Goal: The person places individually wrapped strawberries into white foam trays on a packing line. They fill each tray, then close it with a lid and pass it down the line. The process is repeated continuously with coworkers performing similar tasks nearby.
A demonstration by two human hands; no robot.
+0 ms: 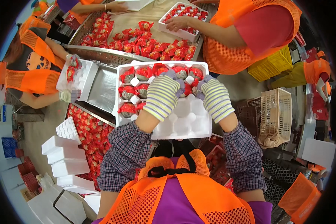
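Note:
Before me a white foam box (182, 126) with moulded round cells is tilted up in view. Round items in red wrappers with see-through sides, such as the wrapped item (127, 92), fill its far rows and part of its left side; bare cells lie at the near right. My left hand (163, 92), in a striped knit glove, is over the middle of the box with its fingers curled. My right hand (215, 96), gloved alike, reaches over the right rim. Between them is a red-wrapped item (189, 89), close to the fingers of both; my grip is partly hidden.
Beyond is a metal-sided table (109, 54) with loose wrapped items (156, 47). A co-worker's hand (177, 23) is at another foam box (179, 33). At left, a co-worker's gloved hand (70, 95) steadies a foam box (89, 79). Foam boxes (70, 154) are stacked lower left.

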